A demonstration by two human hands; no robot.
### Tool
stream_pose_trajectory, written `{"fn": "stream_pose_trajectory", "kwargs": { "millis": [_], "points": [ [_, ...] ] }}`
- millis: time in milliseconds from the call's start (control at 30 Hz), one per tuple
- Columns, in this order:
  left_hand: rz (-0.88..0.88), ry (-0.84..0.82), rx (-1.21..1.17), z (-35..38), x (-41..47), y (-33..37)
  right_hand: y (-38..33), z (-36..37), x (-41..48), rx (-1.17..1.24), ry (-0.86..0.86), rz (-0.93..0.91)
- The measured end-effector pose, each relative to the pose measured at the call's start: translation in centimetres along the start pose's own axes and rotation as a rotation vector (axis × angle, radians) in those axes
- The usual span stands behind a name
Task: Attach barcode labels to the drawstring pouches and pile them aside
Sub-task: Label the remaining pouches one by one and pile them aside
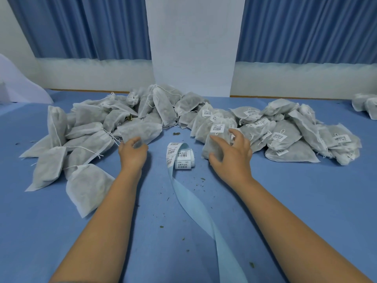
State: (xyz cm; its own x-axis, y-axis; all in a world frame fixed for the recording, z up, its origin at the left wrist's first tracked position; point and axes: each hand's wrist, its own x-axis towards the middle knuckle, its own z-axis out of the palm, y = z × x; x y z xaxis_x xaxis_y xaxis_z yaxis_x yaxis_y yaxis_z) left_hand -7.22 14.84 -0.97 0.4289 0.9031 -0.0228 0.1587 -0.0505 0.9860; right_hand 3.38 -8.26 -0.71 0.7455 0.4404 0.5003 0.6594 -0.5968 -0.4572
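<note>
head view: left hand (132,152) reaches to the near edge of an unlabelled pouch (140,128) at the front of the unlabelled pile (89,127) on the left of the blue table (285,201). its fingers are curled at the pouch edge, and i cannot tell if they pinch it or just touch. right hand (230,154) is over the front pouch (212,147) of the labelled pile (285,131) on the right. its fingers are spread apart and loosely bent, its thumb is against the pouch's near side, and it is not closed round the pouch. a barcode label (217,127) shows just above the fingertips; i cannot tell if it is on this pouch or the one behind. the label roll (183,159) lies on the table between the two hands, touching neither, with printed labels facing up. its pale blue backing strip (200,211) trails from the roll toward the camera, between the forearms. small green crumbs (176,134) are scattered on the table. more pouches (365,105) sit at the far right edge. blue curtains (81,27) and a white panel (193,48) are behind.
</note>
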Motion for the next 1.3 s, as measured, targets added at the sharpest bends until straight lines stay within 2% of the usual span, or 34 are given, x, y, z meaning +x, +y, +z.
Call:
{"fn": "stream_pose_trajectory", "kwargs": {
  "millis": [167, 400, 467, 633, 800, 933, 1033, 1200, 1300],
  "points": [
    [-0.038, -0.015, -0.033, 0.2, -0.1, 0.1, -1.0, 0.5, -0.6, 0.029, -0.041, -0.067],
    [0.011, 0.111, -0.102, 0.3, -0.5, 0.3, -1.0, 0.7, -0.7, 0.025, -0.072, -0.068],
    [0.028, 0.100, -0.132, 0.2, -0.9, 0.6, -1.1, 0.7, -0.7, 0.025, -0.074, -0.067],
    [-0.030, -0.062, -0.536, -0.6, -2.2, 3.0, -1.3, 0.7, -0.7, 0.068, -0.016, -0.067],
    [-0.045, -0.198, -0.669, -0.8, -4.2, 4.9, -2.2, 0.1, -0.3, 0.356, 0.052, -0.053],
    [-0.029, -0.313, -0.599, -0.2, -5.8, 5.4, -3.2, -0.9, -0.3, 0.737, -0.039, 0.036],
    [-0.036, -0.392, -0.553, 0.0, -6.3, 5.4, -3.5, -1.6, -0.2, 0.870, -0.097, 0.152],
    [-0.082, -0.403, -0.570, -0.1, -6.0, 5.2, -3.7, -2.6, 0.2, 1.120, -0.188, 0.342],
    [-0.113, -0.368, -0.559, -0.5, -5.5, 5.1, -3.2, -2.6, 0.4, 1.121, -0.232, 0.360]
  ]
}}
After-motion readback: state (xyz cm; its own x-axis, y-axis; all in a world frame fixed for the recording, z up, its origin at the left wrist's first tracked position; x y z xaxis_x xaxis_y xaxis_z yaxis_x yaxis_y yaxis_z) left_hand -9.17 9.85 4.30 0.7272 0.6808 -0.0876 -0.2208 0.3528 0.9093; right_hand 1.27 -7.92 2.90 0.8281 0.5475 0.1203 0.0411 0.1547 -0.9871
